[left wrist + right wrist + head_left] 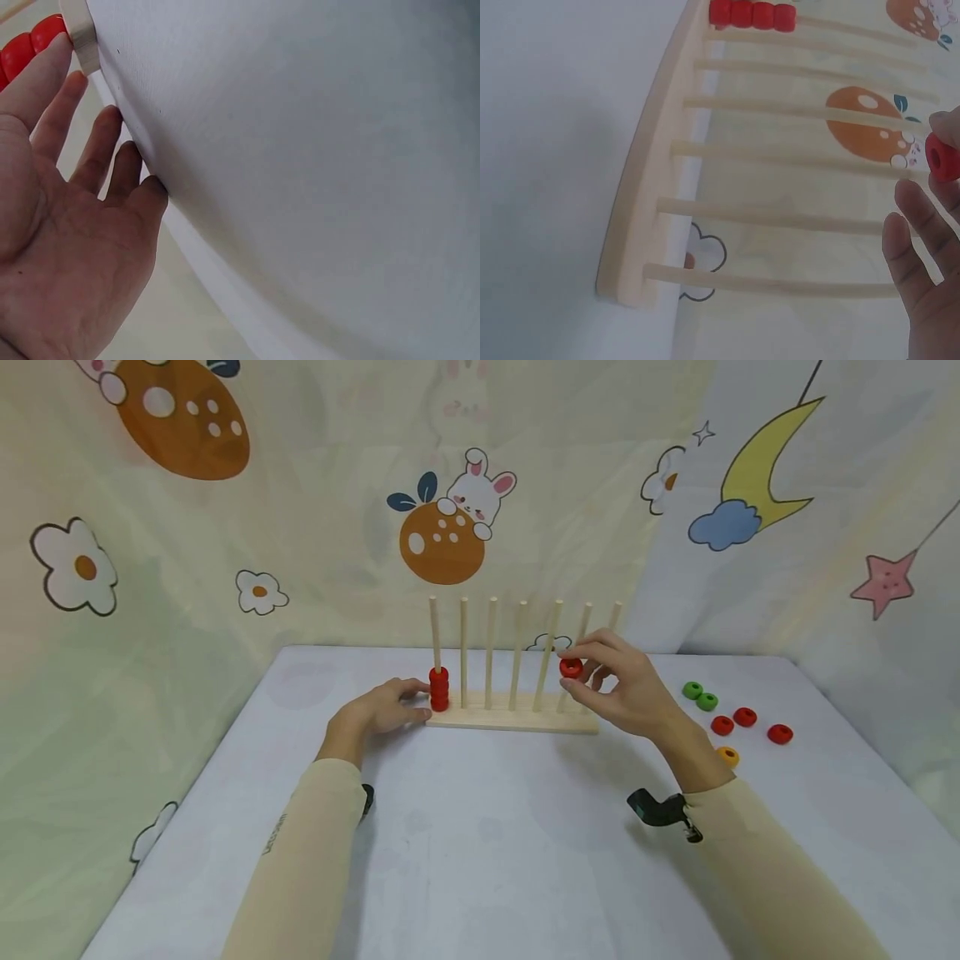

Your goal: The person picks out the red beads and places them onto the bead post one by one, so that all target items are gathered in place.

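A wooden peg rack [510,720] with a row of upright pegs stands toward the table's back. Several red beads [439,690] are stacked on its leftmost peg, seen too in the right wrist view as red beads [752,15]. My left hand [385,703] is at the rack's left end, thumb and index finger right at the base and the bead stack; in the left wrist view the other fingers reach out loosely. My right hand [618,681] pinches one red bead [571,668] between thumb and fingertips, in front of the right-hand pegs and below their tops.
On the table [480,852], right of the rack, lie two green beads [707,702], three red beads [745,717] and a yellow bead [727,756], the last partly behind the right forearm. A printed cloth [330,510] hangs behind the table.
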A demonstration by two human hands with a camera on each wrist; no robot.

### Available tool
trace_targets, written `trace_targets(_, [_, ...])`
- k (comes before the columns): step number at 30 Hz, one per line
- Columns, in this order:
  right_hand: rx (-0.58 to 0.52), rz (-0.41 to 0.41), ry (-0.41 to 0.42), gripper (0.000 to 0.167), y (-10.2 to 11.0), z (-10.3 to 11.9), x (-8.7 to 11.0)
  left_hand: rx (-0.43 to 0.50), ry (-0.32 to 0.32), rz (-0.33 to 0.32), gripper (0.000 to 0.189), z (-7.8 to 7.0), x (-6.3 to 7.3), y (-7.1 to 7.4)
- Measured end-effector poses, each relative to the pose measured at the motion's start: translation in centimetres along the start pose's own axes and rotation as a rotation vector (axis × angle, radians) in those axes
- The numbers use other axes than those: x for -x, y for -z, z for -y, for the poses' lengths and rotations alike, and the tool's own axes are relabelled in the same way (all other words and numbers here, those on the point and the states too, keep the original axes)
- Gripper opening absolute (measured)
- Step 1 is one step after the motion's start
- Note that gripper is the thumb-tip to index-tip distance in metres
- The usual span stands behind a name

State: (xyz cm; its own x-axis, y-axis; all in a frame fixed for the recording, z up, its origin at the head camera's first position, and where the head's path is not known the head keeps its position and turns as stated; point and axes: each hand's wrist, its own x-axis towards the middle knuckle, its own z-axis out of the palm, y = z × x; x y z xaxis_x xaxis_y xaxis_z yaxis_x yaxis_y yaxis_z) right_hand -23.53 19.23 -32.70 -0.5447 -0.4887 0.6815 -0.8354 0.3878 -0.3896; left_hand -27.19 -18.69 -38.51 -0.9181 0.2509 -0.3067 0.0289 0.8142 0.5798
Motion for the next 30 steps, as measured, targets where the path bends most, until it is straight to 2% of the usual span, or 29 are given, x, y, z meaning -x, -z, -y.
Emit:
trace_targets(8, [-0.049,-0.014,0.036,0.040,-0.9,0.3,-1.2,-0.012,0.001,0.003,0.055,0.0,-0.2,0.1])
trace_targets(19, [-0.086,-0.016,0.040,0.037,-2.6,0.7,-2.9,-0.010,0.003,0.005,0.056,-0.2,0.0,0.1])
trace_targets(30, [-0.103,-0.006,0.073,0.035,-3.7,1.4,-5.4,-0.018,0.001,0.004,0.055,-0.2,-0.1,0.2])
